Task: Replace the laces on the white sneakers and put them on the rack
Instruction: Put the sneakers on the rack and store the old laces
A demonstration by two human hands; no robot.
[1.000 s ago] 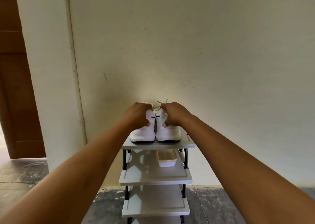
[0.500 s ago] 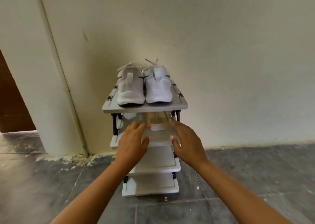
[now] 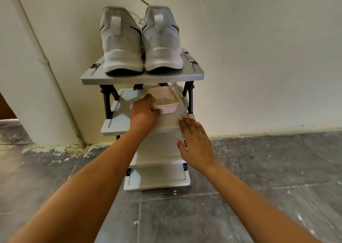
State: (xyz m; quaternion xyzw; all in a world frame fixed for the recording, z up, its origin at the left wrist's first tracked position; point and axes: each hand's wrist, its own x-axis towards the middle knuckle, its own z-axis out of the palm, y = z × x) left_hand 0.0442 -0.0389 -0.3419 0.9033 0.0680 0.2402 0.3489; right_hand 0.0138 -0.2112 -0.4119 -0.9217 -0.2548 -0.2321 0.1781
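Left hand: the left hand [image 3: 143, 113] has dropped from the sneakers to the second shelf and now grips the near corner of a small plastic container [image 3: 165, 100], thumb curled along its front wall.
Right hand: the right hand [image 3: 193, 142] has come down too; it hovers with fingers straight and slightly spread, just in front of the second shelf's right edge, holding nothing. Whether the fingertips touch the shelf, I cannot tell.
White sneakers: the left sneaker [image 3: 121, 42] and right sneaker [image 3: 162, 41] stand side by side, touching, heels toward us, on the top shelf of the shoe rack [image 3: 142, 79]. A second ago both hands were on them; now neither is.
Laces: lace ends [image 3: 137, 17] show between the collars and above the right sneaker; how fully they are threaded is hidden from this side.
Container: translucent, lidded, sitting toward the right of the second shelf; contents unclear.
Meaning for the task: with the pair released and resting steady on the rack, placement looks done. My guess is the container is being fetched or tidied, perhaps for the old laces.
Surroundings: cream wall [image 3: 259, 48] behind the rack, dark tiled floor [image 3: 277, 168] below.
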